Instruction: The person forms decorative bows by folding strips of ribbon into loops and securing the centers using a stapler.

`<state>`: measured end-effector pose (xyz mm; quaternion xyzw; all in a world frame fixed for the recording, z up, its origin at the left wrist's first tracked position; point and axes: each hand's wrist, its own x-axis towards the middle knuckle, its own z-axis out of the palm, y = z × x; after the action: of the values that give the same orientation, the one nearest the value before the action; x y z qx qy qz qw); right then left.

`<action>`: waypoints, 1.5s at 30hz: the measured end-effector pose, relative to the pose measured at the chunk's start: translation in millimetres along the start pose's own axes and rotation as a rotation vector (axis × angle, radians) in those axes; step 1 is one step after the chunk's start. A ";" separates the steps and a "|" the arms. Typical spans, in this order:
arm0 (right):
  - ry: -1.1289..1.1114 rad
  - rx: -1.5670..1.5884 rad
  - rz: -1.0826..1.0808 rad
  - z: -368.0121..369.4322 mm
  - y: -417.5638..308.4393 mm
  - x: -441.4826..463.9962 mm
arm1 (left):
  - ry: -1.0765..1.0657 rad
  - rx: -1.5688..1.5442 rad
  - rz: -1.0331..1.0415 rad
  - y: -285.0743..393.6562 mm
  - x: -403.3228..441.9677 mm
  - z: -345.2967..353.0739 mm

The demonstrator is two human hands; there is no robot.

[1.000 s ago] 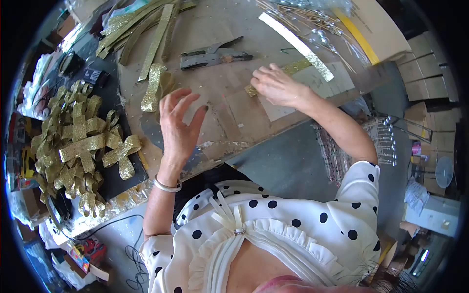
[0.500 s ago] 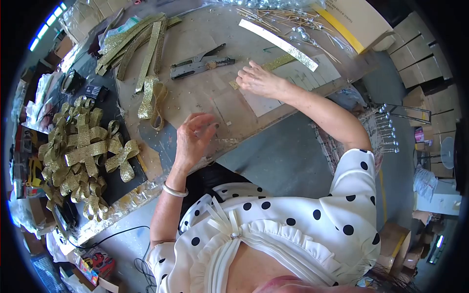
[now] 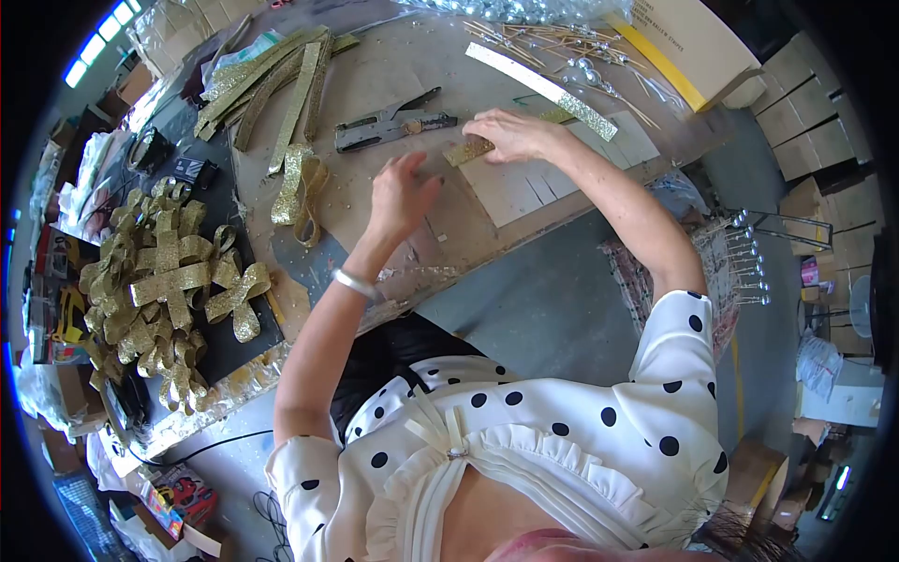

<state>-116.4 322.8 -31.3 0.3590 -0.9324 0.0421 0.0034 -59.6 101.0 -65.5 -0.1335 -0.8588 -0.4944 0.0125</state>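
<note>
My right hand (image 3: 513, 137) is over a gold glitter ribbon strip (image 3: 468, 151) that lies across a marked white sheet (image 3: 524, 192), its fingers bent down and closed on the strip. My left hand (image 3: 403, 199) hovers above the table to the left, with thumb and fingers apart and nothing visible in it. Between and beyond the hands rests a metal stapler (image 3: 393, 127). Left of my left hand stands a looped gold ribbon (image 3: 298, 189). Behind the right hand, a pale strip with a glittery end (image 3: 543, 88) lies slanted.
A heap of gold ribbon bows (image 3: 169, 281) covers the dark surface at left. Loose gold ribbon lengths (image 3: 267, 84) lie at the back left. Thin sticks with silver beads (image 3: 571, 61) and a cardboard box (image 3: 693, 47) occupy the back right.
My left hand has risen forward and to the right, nearer the stapler. The right hand has shifted slightly right, and more of the ribbon strip's left end shows.
</note>
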 end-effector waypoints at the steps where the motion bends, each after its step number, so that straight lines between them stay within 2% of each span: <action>1: -0.083 0.070 -0.002 -3.0 3.7 3.1 | 0.070 0.117 0.167 -4.7 14.7 12.2; 2: -0.095 0.086 -0.036 -1.5 8.0 6.2 | 0.142 0.232 0.336 -10.0 24.3 23.3; 3: -0.095 0.086 -0.034 -3.4 8.4 6.2 | 0.140 0.231 0.337 -1.9 27.7 27.5; 5: -0.206 0.224 0.052 -10.4 6.9 4.2 | -0.075 0.496 0.141 17.4 33.5 31.2; 9: -0.251 0.389 0.159 -8.0 5.4 -3.3 | -0.160 0.504 0.149 6.5 46.8 43.0; 11: -0.150 0.337 0.091 -0.5 7.7 -5.0 | -0.142 0.477 0.139 -0.4 49.3 47.8; 15: -0.112 0.337 0.054 0.4 6.4 -9.9 | -0.050 0.454 0.128 13.9 40.0 41.6; 18: -0.209 0.290 0.101 -12.2 -3.8 -11.3 | -0.140 0.443 0.110 20.8 35.6 38.1; 20: -0.280 0.460 0.174 -19.4 -12.2 -12.9 | -0.156 0.479 0.256 17.6 32.5 38.9; 21: -0.278 0.459 0.171 -14.7 -12.6 -14.2 | -0.153 0.481 0.256 18.2 30.9 35.3; 23: 0.314 0.292 -0.001 0.3 -12.2 -19.2 | -0.087 0.138 0.113 16.5 26.5 24.6; 24: 0.739 -0.022 -0.115 -14.0 -30.6 -21.1 | -0.053 -0.002 0.051 16.0 22.2 17.1; 25: 0.738 -0.022 -0.113 -15.2 -42.3 -28.4 | -0.020 -0.143 -0.012 13.1 16.7 8.0; 26: 0.842 0.155 -0.003 -15.7 -52.9 -34.9 | -0.092 -0.408 -0.076 5.6 11.4 -3.5; 27: 0.940 0.336 0.106 -15.1 -65.3 -40.8 | -0.088 -0.408 -0.077 8.7 1.1 -13.4; 29: 0.497 1.291 0.448 0.5 -98.4 -54.9 | -0.060 -0.936 -0.368 21.6 -25.2 -36.4; 30: 0.275 1.578 0.401 12.1 -104.5 -55.2 | -0.056 -0.932 -0.366 19.3 -37.5 -42.8; 31: 0.227 1.837 0.523 12.4 -120.2 -52.5 | -0.085 -1.008 -0.382 16.3 -50.4 -48.4; 33: 0.335 2.248 0.653 17.3 -130.5 -41.6 | -0.118 -1.083 -0.400 12.0 -75.5 -57.5; 34: 0.338 2.250 0.654 27.7 -124.9 -39.7 | -0.110 -1.041 -0.397 10.5 -87.5 -61.4; 36: 0.579 2.600 0.390 61.0 -102.8 -33.8 | -0.104 -0.995 -0.395 8.0 -107.8 -69.8; 37: 0.760 2.666 0.492 64.1 -99.1 -32.0 | -0.041 -0.930 -0.384 7.0 -116.0 -74.5; 39: 0.867 2.618 0.341 63.7 -92.8 -34.5 | 0.019 -0.863 -0.369 1.2 -128.0 -83.3; 41: 0.881 2.609 0.308 65.7 -94.4 -37.9 | 0.203 -0.851 -0.311 -15.4 -137.8 -88.8; 42: 0.889 2.599 0.280 66.8 -97.3 -39.4 | 0.215 -0.913 -0.302 -24.7 -142.5 -91.6; 43: 0.892 2.599 0.281 52.1 -109.4 -38.6 | 0.212 -0.913 -0.303 -24.1 -141.7 -90.0; 45: 1.112 2.583 0.571 9.0 -139.3 -33.6 | 0.417 -1.205 -0.253 -21.7 -138.6 -84.7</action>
<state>2.0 241.8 -30.9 -0.1482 -0.1581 0.9758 0.0300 59.4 -11.6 -61.9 0.0836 -0.4196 -0.9028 0.0434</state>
